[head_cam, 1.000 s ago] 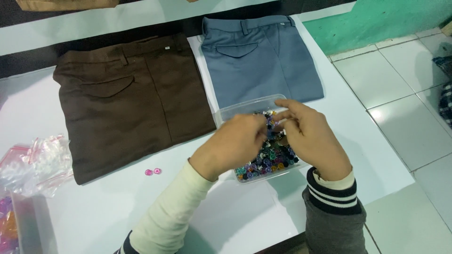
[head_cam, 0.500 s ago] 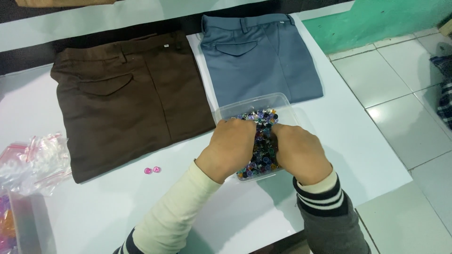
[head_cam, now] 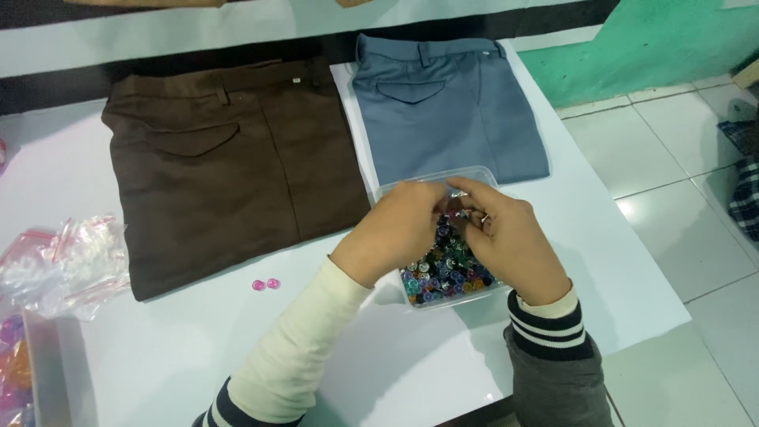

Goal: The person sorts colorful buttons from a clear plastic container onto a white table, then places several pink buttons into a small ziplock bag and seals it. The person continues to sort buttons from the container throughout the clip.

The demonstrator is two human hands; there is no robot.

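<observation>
Buttons [head_cam: 443,265], many-coloured, fill a clear plastic tub [head_cam: 484,175] near the right edge of the white bench [head_cam: 182,348], just near of the grey-blue trousers. At the far left of the bench lie crumpled clear bags [head_cam: 67,265] and the corner of a pale box [head_cam: 39,372] with coloured bits. Two pink buttons [head_cam: 266,284] sit alone beside the near hem of the brown trousers [head_cam: 213,166], which lie flat next to the grey-blue trousers [head_cam: 447,107]. Left hand [head_cam: 395,233], in a cream sleeve, curls over the tub; its grip is narrow, though what it pinches is hidden. Right hand [head_cam: 510,241], in a grey striped cuff, meets it, fingers pinched close over the buttons. Right of the bench are white floor tiles [head_cam: 680,198] and a green wall base [head_cam: 664,43].
</observation>
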